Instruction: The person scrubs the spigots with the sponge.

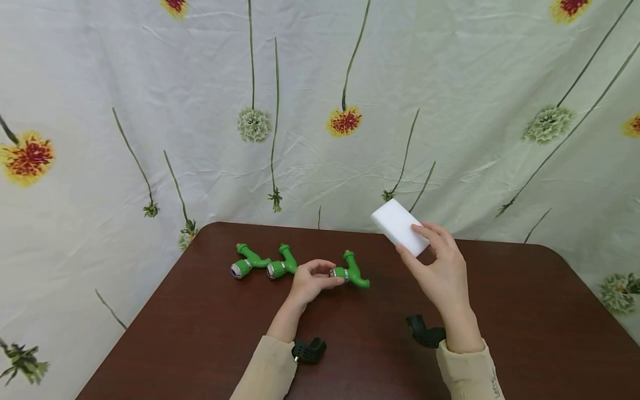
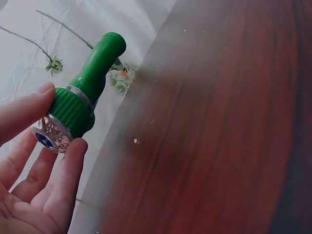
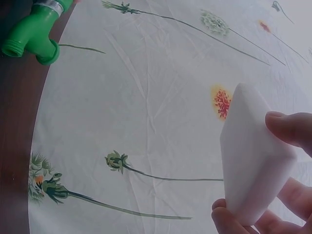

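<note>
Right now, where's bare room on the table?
The table is bare between the right sleeve and right edge, and between the left sleeve and left edge. Crowded: back, left of centre, where left fingers pinch a green tap beside two others.

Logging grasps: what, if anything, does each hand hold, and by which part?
Left hand: the rightmost tap, pinched by its knob. Right hand: the white block, held by its end nearest the hand.

A pale, creased fabric backdrop (image 1: pixel 200 72) printed with long-stemmed flowers (image 1: pixel 344 120) hangs beyond the far edge of the dark reddish-brown tabletop (image 1: pixel 200 333).
</note>
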Motion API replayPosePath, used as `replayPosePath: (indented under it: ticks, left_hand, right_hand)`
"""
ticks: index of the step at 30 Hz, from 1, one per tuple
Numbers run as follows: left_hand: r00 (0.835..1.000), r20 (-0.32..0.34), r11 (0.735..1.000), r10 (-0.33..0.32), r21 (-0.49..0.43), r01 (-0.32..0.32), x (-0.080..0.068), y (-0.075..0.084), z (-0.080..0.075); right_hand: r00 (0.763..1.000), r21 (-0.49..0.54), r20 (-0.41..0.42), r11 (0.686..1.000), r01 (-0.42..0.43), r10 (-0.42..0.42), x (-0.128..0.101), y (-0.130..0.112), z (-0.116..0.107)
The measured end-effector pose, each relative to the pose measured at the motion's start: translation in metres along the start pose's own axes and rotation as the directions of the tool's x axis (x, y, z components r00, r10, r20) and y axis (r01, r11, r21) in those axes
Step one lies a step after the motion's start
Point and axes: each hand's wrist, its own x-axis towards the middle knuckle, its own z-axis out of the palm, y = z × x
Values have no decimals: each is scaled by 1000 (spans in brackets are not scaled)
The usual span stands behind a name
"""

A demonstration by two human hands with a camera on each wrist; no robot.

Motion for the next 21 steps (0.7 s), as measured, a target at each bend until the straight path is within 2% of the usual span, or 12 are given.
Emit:
replayPosePath:
  ticks: [3,9,11,17,21]
  left_hand:
    - [1000,23,1000,-6,5,6,-8,11,0]
    - [1000,12,996,-18,87,17,-10,12,0]
    - [1000,12,995,-24,101,23,-8,9,-1]
    - [1000,-1,992,-26,119,26,6,-12,-5]
    - [1000,-17,989,-14,149,16,9,-16,-7]
  right_hand:
    - [1000,1,3,1000,-6,6,0,0,0]
    - [1000,6,12,1000,-22,22,0,-1,-1]
    - [1000,6,14,1000,-23,23,0,-1,-1]
    - [1000,3,15,1000,-19,19,0,0,-1]
    - [1000,3,16,1000,-14,14,-1,0,-1]
